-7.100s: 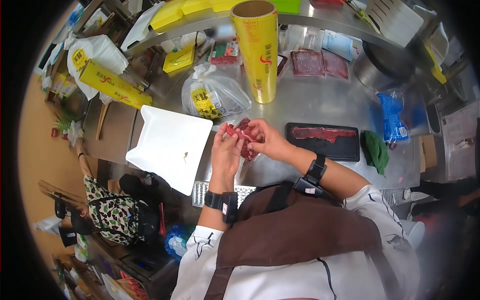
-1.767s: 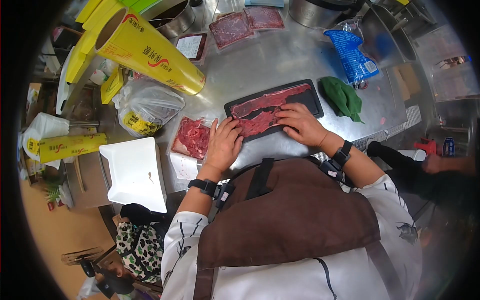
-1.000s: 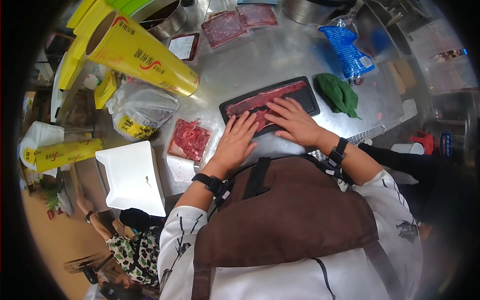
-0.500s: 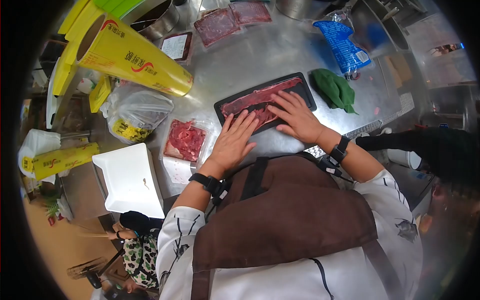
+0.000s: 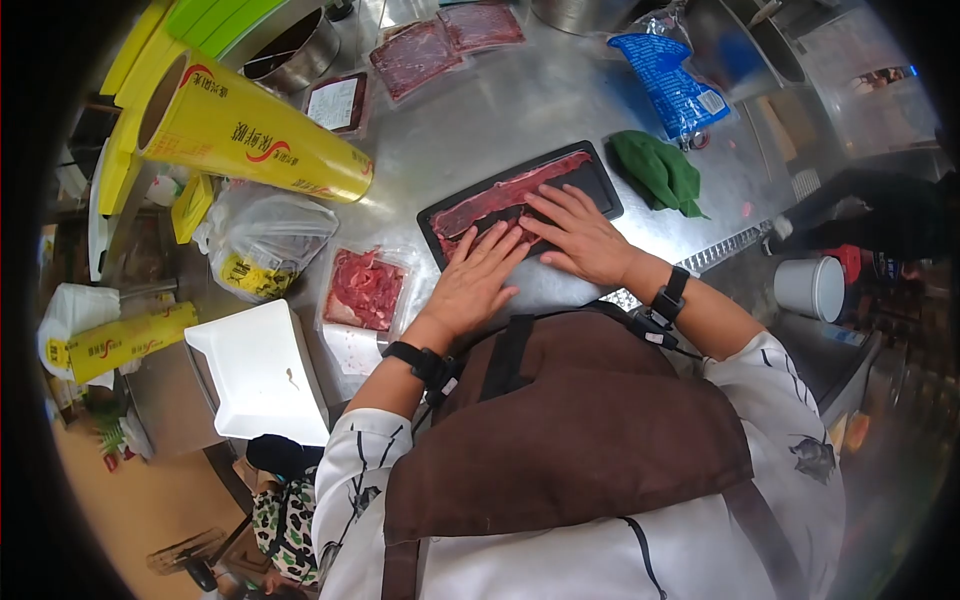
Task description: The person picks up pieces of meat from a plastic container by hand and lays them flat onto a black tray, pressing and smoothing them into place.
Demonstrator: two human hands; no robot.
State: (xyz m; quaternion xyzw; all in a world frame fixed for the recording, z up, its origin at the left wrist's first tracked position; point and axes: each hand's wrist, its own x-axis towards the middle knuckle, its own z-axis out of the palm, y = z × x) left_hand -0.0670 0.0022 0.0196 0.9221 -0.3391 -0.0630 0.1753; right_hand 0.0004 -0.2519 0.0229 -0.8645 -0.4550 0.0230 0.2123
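Fingers of both the left hand [image 5: 472, 283] and right hand [image 5: 580, 240] are spread flat, pressing the red raw meat strips [image 5: 500, 200] down into the black rectangular plastic tray [image 5: 598, 182] on the steel counter [image 5: 520, 110]. Push too hard and that thin meat could tear or slide over the rim.

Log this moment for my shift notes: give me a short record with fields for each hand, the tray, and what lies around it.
left hand: left hand, flat and open, fingers on the meat slices
right hand: right hand, flat and open, pressing the same slices
tray: black tray on the steel counter, holding the long red slices
left of tray: open packet of meat pieces; white foam tray
behind: yellow wrap roll lying on its side; sealed meat packs
right of tray: green cloth; blue bag
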